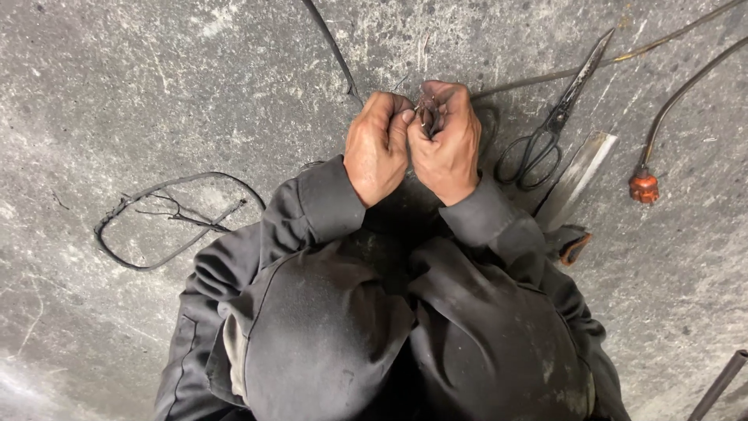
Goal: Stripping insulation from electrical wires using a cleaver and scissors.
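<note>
Thin dark wire pinched tight in left hand and right hand grip, above rough grey concrete.

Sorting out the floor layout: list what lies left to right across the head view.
Loop of stripped cable → left hand → right hand → black scissors → flat metal strip → orange plug → dark pipe end.

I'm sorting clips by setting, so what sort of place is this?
Probably a workshop or repair spot, with the work done on the ground: a bare, scuffed concrete floor, black scissors lying on it, and loose cable beside the person, whose left hand and right hand grip wire.
</note>
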